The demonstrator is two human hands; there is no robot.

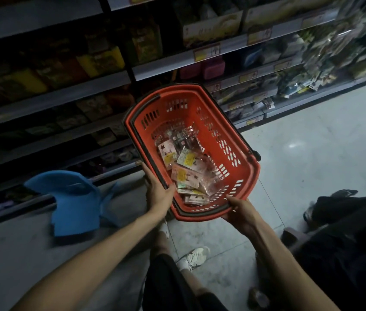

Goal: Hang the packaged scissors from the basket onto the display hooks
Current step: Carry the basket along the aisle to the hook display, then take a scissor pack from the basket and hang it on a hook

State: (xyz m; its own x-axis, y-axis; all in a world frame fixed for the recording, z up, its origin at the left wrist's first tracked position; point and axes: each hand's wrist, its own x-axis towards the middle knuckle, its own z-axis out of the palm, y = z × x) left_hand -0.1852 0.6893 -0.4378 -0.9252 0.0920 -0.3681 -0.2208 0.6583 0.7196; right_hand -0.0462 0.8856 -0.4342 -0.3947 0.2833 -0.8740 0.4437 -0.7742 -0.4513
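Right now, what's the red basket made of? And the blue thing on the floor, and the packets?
The basket is probably hard moulded plastic: smooth, slightly shiny, neat slots through its walls. The blue thing looks matt and thick-edged, maybe plastic or foam; too blurry to tell. The packets seem clear shiny film over printed card.

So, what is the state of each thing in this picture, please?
basket: held by both hands, handles folded down
packaged scissors: lying piled inside the basket
left hand: grips the basket's left rim
right hand: grips the basket's near end
blue plastic object: lying on the floor
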